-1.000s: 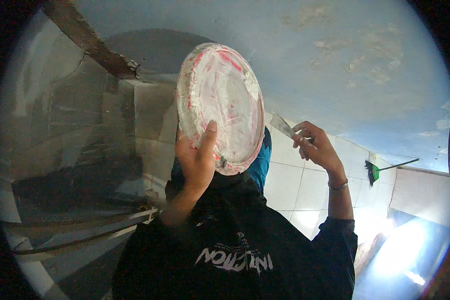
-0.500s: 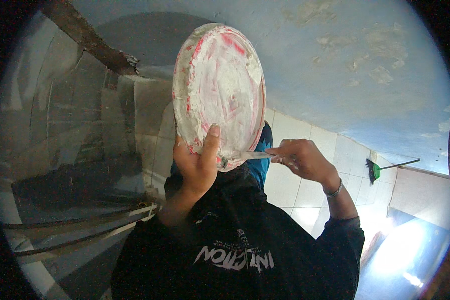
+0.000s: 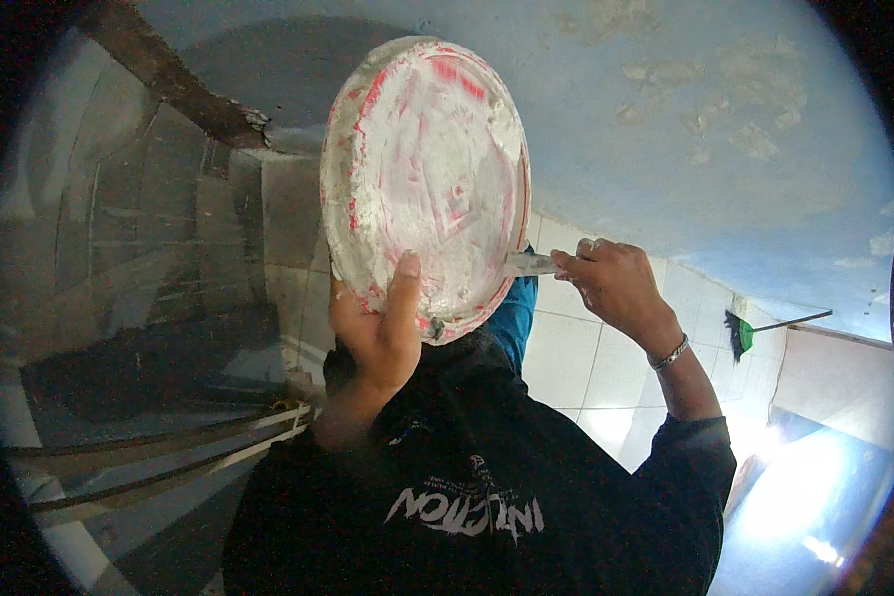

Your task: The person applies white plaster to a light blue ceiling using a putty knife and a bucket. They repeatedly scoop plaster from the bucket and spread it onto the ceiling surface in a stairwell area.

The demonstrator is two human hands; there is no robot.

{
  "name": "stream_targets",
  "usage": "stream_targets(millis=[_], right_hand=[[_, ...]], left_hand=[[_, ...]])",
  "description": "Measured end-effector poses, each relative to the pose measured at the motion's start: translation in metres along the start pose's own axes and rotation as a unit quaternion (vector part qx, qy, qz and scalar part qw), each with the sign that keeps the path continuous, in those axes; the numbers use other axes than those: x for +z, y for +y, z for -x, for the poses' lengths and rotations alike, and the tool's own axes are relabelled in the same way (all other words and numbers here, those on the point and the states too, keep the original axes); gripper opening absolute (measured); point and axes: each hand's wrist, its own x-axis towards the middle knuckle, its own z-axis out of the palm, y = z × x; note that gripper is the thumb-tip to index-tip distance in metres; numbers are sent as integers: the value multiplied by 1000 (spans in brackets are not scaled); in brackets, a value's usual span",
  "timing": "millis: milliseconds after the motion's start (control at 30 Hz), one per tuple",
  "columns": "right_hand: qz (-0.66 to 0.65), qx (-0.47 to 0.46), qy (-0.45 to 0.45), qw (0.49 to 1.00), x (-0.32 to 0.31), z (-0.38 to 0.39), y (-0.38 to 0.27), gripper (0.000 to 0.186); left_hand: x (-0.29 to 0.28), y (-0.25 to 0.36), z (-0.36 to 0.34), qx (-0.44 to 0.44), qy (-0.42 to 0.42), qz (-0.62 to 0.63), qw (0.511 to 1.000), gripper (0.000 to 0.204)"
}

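A round red lid [image 3: 437, 189], smeared all over with white paste, is tilted up in front of me. My left hand [image 3: 382, 323] grips its lower edge, thumb on the pasted face and fingers behind the rim, mostly hidden. To the right, my right hand [image 3: 616, 288] is closed around a putty knife [image 3: 533, 264], whose handle is largely covered by the fingers. The blade's tip touches the lid's lower right rim. Paste is thickest along the lid's left side and upper right edge. White specks show on my right fingers.
A blue wall [image 3: 666, 149] with pale patches rises ahead and to the right. By its foot, a green broom [image 3: 743, 335] lies on white floor tiles [image 3: 606, 372]. Dark bars [image 3: 169, 467] stretch across the lower left. Bright light falls at the lower right.
The putty knife has moved up along the lid's right rim with my right hand. The lid has shifted slightly left and turned more face-on, still in my left hand.
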Motion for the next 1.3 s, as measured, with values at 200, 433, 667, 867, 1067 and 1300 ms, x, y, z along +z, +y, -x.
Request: stream_targets(millis=[200,433,667,867,1067,1300], right_hand=[[126,-5,11,992,11,-15,5,27],[49,-28,-76,995,5,-26,22,27],[113,-4,80,990,7,-28,30,25],[133,-15,-7,991,6,-34,37,31],[151,15,56,987,9,-45,50,34],[-15,45,190,981,27,-22,78,37]], left_hand=[[-2,-8,2,51,-6,-11,999,54],[3,1,-6,15,1,-3,1000,51],[-3,-4,-8,33,-9,22,999,50],[-8,-2,-12,-27,-31,9,999,51],[-5,-3,-12,-2,-39,26,999,50],[-7,-10,-18,-76,38,70,994,49]])
